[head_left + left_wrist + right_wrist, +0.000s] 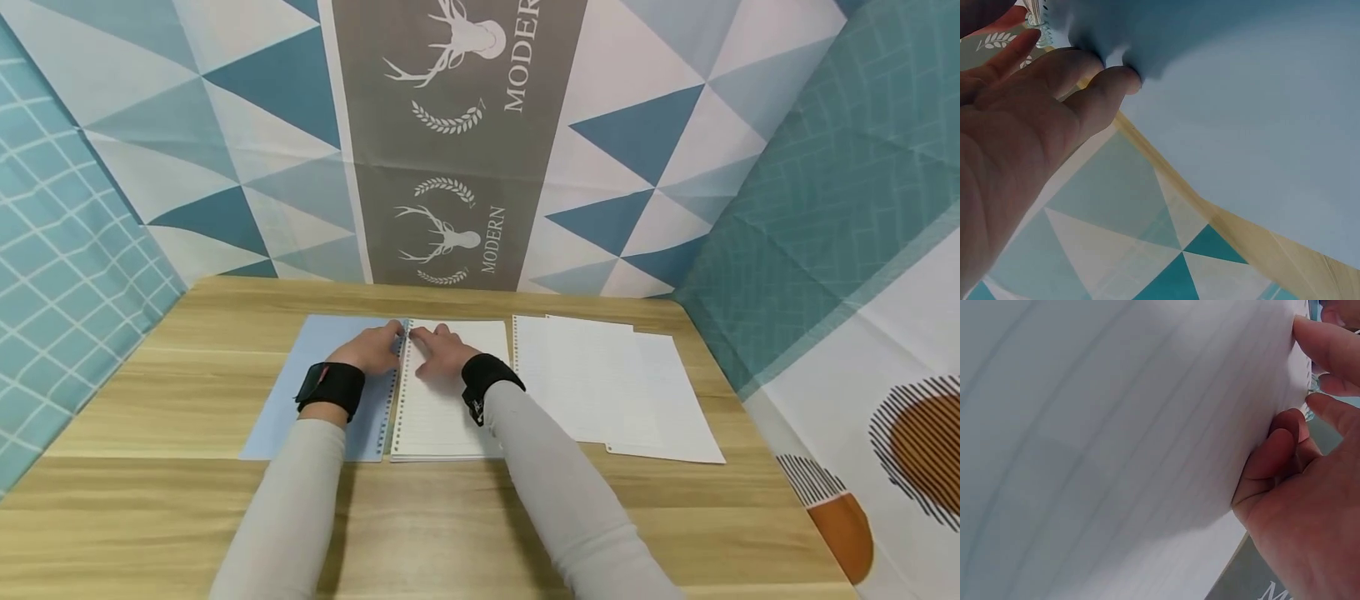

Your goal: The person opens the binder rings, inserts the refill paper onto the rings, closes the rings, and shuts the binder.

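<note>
A loose-leaf notebook lies open, its blue cover (318, 340) on the left and white lined pages (438, 425) on the right. My left hand (372, 348) is at the far end of the spine, where its thumb and index finger pinch the ring binding (1037, 24). In the left wrist view its other fingertips rest against the cover. Beside it, my right hand (450, 354) holds the pages' ring edge at the same end, thumb and index finger at the rings. The right hand's remaining fingers are bent against the paper. Fingers partly hide the rings.
Several loose white lined sheets (573, 375), punched with holes, overlap to the right of the notebook. All lie on a wood-grain table (420, 533). A patterned cloth wall (442, 158) rises behind the far edge, with more patterned cloth at both sides.
</note>
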Action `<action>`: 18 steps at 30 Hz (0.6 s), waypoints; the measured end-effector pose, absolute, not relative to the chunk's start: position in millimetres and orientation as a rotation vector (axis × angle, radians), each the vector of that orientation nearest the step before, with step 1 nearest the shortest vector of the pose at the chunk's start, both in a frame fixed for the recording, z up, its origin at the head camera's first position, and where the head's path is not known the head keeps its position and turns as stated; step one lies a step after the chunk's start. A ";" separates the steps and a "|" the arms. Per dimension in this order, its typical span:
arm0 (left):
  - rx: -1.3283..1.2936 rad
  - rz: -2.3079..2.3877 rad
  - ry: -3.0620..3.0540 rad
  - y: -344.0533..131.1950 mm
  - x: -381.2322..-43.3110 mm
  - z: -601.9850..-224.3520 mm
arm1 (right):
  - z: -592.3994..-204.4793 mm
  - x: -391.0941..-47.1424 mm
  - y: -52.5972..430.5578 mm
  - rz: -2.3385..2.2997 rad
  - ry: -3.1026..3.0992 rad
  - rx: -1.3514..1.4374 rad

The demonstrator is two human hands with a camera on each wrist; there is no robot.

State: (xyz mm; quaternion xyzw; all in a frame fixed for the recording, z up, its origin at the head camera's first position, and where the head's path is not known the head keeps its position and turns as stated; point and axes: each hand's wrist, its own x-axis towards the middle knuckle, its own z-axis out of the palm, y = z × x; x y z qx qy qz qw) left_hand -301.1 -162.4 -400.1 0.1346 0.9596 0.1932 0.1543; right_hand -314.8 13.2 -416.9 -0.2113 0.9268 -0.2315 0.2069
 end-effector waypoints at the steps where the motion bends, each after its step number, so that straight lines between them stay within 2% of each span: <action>1: 0.385 0.550 2.741 -162.6 -301.7 -398.8 | -417.5 -315.2 13.4 -0.649 2.584 -0.589; 18: 0.407 0.498 2.779 -158.9 -303.3 -400.4 | -422.8 -311.2 13.6 -0.654 2.620 -0.598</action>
